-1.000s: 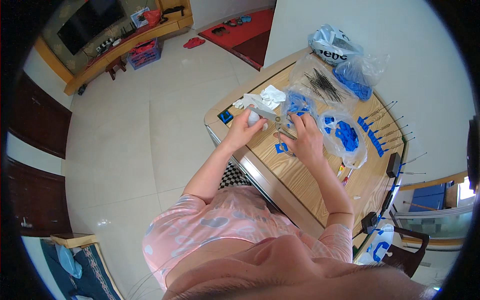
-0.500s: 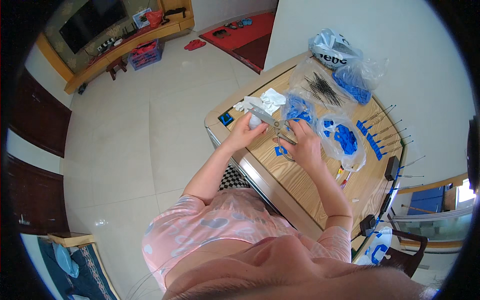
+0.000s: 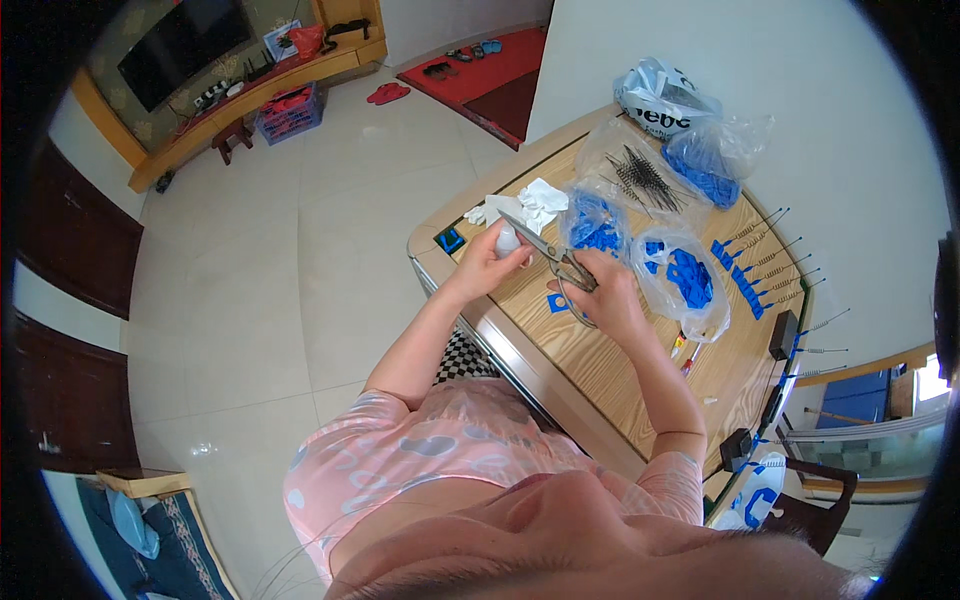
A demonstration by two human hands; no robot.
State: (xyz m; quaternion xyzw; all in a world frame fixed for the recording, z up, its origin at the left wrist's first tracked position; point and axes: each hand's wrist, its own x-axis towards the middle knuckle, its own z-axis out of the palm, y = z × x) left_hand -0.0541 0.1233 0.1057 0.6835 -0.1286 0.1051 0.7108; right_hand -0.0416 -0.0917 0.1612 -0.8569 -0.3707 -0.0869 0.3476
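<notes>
In my left hand, closed near the table's front left edge, is a small white rounded thing whose kind I cannot make out. My right hand is wrapped round the handles of a pair of metal scissors. Their blades point up and left, passing right beside the white thing; whether they touch it is hard to tell. Crumpled white cloth or paper lies just beyond. Under the scissors' handles a small blue square piece rests on the wooden table.
Clear plastic bags of blue pieces and one with black spiral wires lie behind my hands. Along the right edge stand several spring-like wires with blue bases and dark blocks. A red-handled tool lies near my right forearm.
The scissors' handles have come closer together and the blades have closed further. My right hand has shifted slightly down; my left hand stays almost in place with the white thing.
</notes>
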